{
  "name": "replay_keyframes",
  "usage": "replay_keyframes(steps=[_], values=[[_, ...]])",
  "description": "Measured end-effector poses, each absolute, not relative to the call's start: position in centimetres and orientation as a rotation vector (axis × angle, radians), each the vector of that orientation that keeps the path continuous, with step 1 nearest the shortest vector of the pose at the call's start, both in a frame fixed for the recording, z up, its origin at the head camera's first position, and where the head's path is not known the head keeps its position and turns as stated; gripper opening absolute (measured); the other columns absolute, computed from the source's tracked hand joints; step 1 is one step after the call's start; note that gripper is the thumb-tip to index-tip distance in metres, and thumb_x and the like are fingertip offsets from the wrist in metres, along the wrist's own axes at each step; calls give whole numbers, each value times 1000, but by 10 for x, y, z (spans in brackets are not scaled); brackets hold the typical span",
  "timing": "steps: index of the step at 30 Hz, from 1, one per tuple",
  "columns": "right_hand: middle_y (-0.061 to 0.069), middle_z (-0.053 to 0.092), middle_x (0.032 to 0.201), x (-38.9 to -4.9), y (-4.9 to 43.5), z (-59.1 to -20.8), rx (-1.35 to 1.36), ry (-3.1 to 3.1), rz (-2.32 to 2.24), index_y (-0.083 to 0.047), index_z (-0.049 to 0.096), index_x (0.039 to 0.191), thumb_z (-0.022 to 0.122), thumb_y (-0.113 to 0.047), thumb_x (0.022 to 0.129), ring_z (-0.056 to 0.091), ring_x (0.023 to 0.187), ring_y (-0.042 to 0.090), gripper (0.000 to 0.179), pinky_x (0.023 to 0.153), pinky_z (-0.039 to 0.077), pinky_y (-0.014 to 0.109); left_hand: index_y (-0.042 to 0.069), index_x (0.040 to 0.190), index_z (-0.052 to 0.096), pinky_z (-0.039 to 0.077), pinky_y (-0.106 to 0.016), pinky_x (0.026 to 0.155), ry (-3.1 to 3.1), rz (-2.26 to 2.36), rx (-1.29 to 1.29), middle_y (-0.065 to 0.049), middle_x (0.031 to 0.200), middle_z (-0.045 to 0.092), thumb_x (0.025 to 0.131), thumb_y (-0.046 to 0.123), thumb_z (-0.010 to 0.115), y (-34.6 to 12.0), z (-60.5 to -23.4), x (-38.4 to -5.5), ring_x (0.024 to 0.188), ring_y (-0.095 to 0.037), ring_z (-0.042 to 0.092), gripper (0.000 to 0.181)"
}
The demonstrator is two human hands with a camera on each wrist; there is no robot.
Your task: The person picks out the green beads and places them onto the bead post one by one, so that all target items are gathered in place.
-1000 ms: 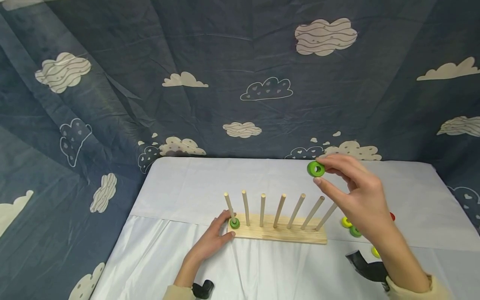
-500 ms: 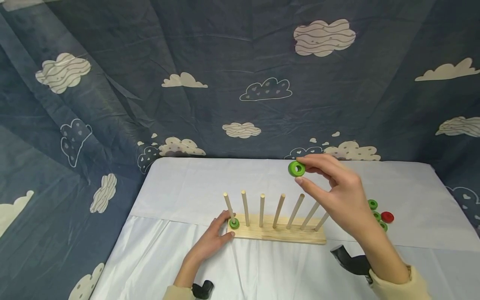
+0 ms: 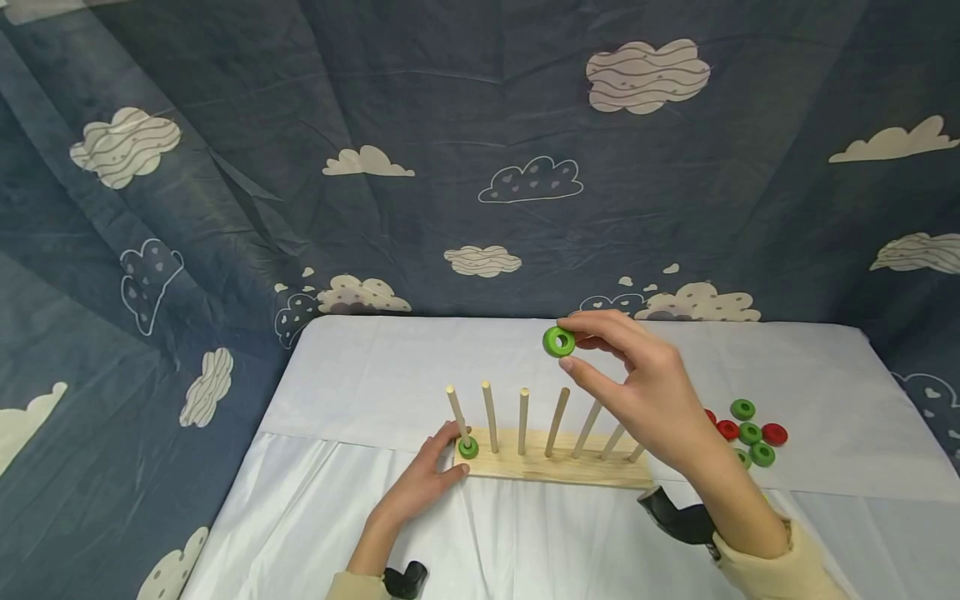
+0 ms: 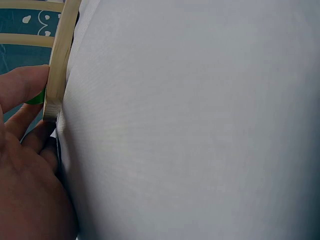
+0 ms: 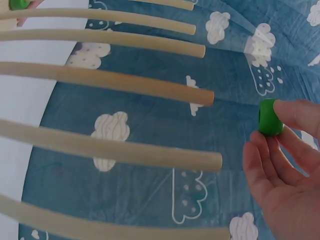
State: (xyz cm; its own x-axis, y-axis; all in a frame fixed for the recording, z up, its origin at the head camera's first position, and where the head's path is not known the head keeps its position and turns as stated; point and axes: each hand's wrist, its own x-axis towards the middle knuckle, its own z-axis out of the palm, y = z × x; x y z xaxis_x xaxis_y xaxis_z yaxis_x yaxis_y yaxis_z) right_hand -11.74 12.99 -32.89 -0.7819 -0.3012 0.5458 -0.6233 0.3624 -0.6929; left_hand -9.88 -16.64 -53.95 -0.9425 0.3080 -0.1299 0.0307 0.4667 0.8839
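A wooden peg rack [image 3: 555, 468] with a row of upright pegs stands on the white-covered table. One green ring [image 3: 468, 448] sits at the foot of its leftmost peg. My left hand [image 3: 423, 477] holds the left end of the rack's base, thumb in front and fingers behind. Another green ring [image 3: 558, 342] is pinched between thumb and fingertips of my right hand [image 3: 641, 375], above the pegs and apart from them. In the right wrist view this green ring [image 5: 270, 117] is beyond the peg tips. My right hand hides part of the rightmost pegs.
Loose rings lie right of the rack, among them a red ring [image 3: 775, 434] and a green ring [image 3: 742, 409]; my right forearm hides some. A dark cloud-patterned cloth [image 3: 420, 225] hangs behind the white tabletop [image 3: 360, 358].
My right hand has moved left over the rack with the green ring, uncovering more loose rings at the right. My left hand has stayed on the rack's end.
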Motion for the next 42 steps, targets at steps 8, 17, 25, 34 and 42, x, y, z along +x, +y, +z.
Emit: replay_keyframes(steps=[8, 17, 25, 34, 42], values=[[-5, 62, 119, -120, 118, -330, 857, -2328, 1364, -12, 65, 125, 76, 0, 85, 60, 105, 10, 43, 93, 51, 24, 16, 147, 44, 8, -59, 116, 2438, 1468, 266, -11, 156, 33, 94, 17, 64, -166, -539, -98, 147, -33, 18, 57], [-9, 62, 119, -126, 104, -331, 908, -2373, 1364, -14, 65, 126, 76, -4, 86, 60, 106, 9, 42, 91, 51, 26, 20, 147, 43, 10, -65, 114, 2432, 1474, 237, -10, 157, 32, 94, 20, 64, -166, -537, -98, 147, -35, 16, 57], [-10, 62, 121, -130, 93, -326, 957, -2416, 1371, -17, 65, 126, 74, -6, 88, 60, 107, 7, 40, 88, 53, 31, 17, 148, 42, 13, -64, 114, 2440, 1470, 258, -10, 155, 36, 95, 19, 64, -167, -538, -99, 146, -34, 18, 58], [-10, 61, 124, -133, 80, -325, 1046, -2421, 1382, -15, 64, 127, 72, -4, 90, 60, 108, 9, 39, 91, 52, 32, 14, 148, 42, 15, -63, 114, 2440, 1475, 249, -13, 155, 34, 94, 19, 63, -166, -538, -99, 146, -35, 19, 59], [-8, 62, 124, -138, 68, -327, 1174, -2420, 1403, -12, 64, 126, 70, -2, 90, 58, 110, 8, 38, 96, 49, 29, 15, 148, 42, 15, -63, 114, 2435, 1482, 262, -14, 156, 33, 94, 19, 64, -167, -540, -99, 146, -36, 20, 59]])
